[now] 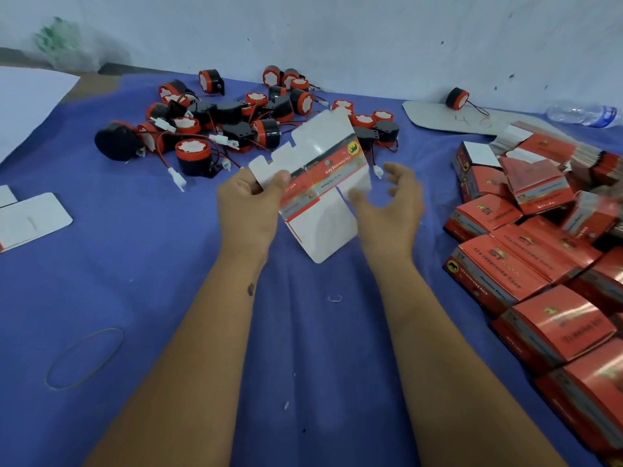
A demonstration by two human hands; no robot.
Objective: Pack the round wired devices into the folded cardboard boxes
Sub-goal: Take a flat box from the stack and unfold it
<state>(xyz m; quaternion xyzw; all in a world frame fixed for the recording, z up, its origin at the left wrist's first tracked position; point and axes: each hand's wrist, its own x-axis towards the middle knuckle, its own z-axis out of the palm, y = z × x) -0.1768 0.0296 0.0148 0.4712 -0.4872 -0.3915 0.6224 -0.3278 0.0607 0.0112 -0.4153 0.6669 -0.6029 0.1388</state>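
My left hand [249, 200] pinches a flat, unfolded cardboard box [320, 183] by its left edge, thumb on top; the card is white inside with a red printed band and hangs above the blue cloth. My right hand [391, 200] hovers at the card's right side, fingers spread and slightly blurred, thumb near the card's lower flap. Behind the card lies a heap of round wired devices [236, 119], black with red rims and red-black wires ending in white plugs. One more device [456, 97] sits alone at the back right.
Several red folded boxes [526, 264] are piled along the right edge, with flat box blanks [539, 143] behind them. White card pieces [30, 220] lie at the left. A rubber band [84, 358] lies front left. A plastic bottle [580, 114] rests by the wall.
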